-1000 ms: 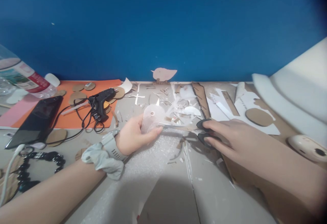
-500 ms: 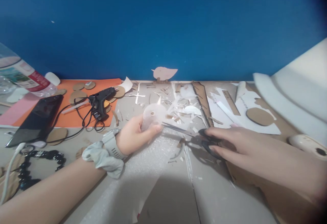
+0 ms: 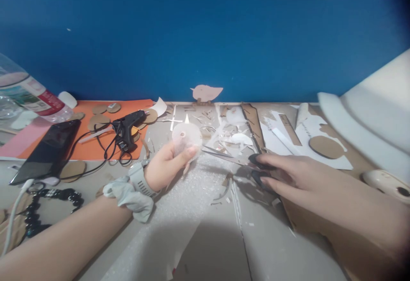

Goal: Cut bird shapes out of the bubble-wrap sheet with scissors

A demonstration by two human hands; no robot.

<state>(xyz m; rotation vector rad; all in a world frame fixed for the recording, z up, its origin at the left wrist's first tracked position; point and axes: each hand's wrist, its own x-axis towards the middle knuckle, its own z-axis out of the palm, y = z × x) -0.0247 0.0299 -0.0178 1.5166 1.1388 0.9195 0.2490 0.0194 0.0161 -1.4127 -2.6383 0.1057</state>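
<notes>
Between the thumb and fingers of my left hand (image 3: 166, 163) is a pale, thin bird-shaped cutout (image 3: 188, 138), with a small round eye and a pointed tip at its top. My right hand (image 3: 294, 176) grips black-handled scissors (image 3: 232, 158) by the finger loops. Their blades are slightly parted and point left, with the tips close to the cutout's right edge; whether they touch it I cannot tell. Below the cutout lies a sheet of bubble wrap (image 3: 179, 200). Shreds of clear and white offcuts (image 3: 221, 136) are scattered just behind.
On the left, a black glue gun (image 3: 126, 129) with its cord lies on orange paper (image 3: 149, 103), near a phone (image 3: 45, 150), a bottle (image 3: 35, 93) and a beaded bracelet (image 3: 32, 208). A pink bird cutout (image 3: 207, 92) stands by the blue wall. White paper (image 3: 333, 161) and a cardboard oval (image 3: 326, 146) lie right.
My left hand has shifted slightly left with the bird cutout, which has turned a little. The scissors have moved slightly left and up, their blades parted somewhat wider.
</notes>
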